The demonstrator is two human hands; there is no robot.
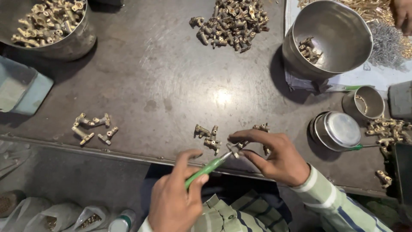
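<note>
Small metal-parts workshop, worn dark steel desk [163, 86], loose piles of brass fittings [234, 21], steel bowls [332, 38] of parts, heap of tiny springs [386, 43], bagged fittings [88, 220] below

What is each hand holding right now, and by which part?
Left hand grips a green-handled tool by its handle. Right hand pinches a small brass fitting at the fingertips.

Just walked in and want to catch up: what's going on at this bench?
A person's left hand holds a green-handled tool, its tip against a small brass fitting pinched in the right hand. A few more fittings lie just beyond on the dark metal table, with a larger pile and steel bowls farther back.
</note>
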